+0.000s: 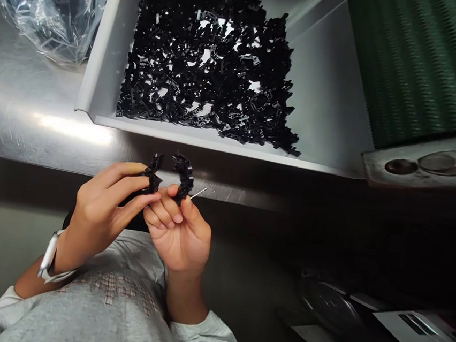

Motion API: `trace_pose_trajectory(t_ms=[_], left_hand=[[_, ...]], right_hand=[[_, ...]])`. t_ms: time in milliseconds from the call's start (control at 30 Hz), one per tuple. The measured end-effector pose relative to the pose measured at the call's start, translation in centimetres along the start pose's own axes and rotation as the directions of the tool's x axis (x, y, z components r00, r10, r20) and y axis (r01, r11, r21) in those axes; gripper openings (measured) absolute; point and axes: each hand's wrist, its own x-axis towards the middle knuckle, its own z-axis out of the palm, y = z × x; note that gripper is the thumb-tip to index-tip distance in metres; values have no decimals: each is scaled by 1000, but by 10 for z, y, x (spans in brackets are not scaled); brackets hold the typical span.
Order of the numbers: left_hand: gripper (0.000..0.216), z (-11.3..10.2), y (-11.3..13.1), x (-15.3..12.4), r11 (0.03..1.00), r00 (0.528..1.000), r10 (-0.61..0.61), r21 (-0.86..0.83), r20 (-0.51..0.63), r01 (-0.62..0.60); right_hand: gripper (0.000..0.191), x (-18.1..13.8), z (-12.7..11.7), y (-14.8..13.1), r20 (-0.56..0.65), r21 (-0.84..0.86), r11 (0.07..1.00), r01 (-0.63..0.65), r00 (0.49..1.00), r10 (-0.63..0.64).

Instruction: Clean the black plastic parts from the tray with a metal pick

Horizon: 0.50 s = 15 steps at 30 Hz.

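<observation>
Between the thumb and fingers of my left hand (106,199) is a small black plastic part (154,174) with a jagged outline. My right hand (182,231), palm turned up, pinches another black plastic part (184,175), curved and notched, between thumb and forefinger. A thin metal pin (199,193) sticks out beside the right thumb; what it belongs to is hidden. The two hands meet at the fingertips, just in front of the table edge. Beyond them, a white tray (222,142) holds a spread heap of similar black plastic parts (206,61).
A clear plastic bag (61,15) lies left of the tray on the metal table (37,99). At the right stands a green ribbed block (427,66) with a worn metal end plate (426,160). Dark equipment with a white panel (417,340) sits low at the right.
</observation>
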Motion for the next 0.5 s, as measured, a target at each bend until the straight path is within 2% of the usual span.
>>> trace_pose_trajectory(t_ms=[100,300,433,500], left_hand=[[20,-1,-1,0,986,998,50,157,40,-56],[22,-2,3,3,986,997,-12,168,75,-1],[19,2,-3,6,983,993,-25,185,113,4],[21,5,-8,8,968,985,-67,251,161,25]], right_hand=[[8,3,-4,2,20,-10,1000,-14,1000,14],[8,9,-10,6,59,47,998,-45,997,42],[9,9,-10,6,3,19,999,-32,999,32],[10,9,-10,4,-53,5,1000,-18,998,19]])
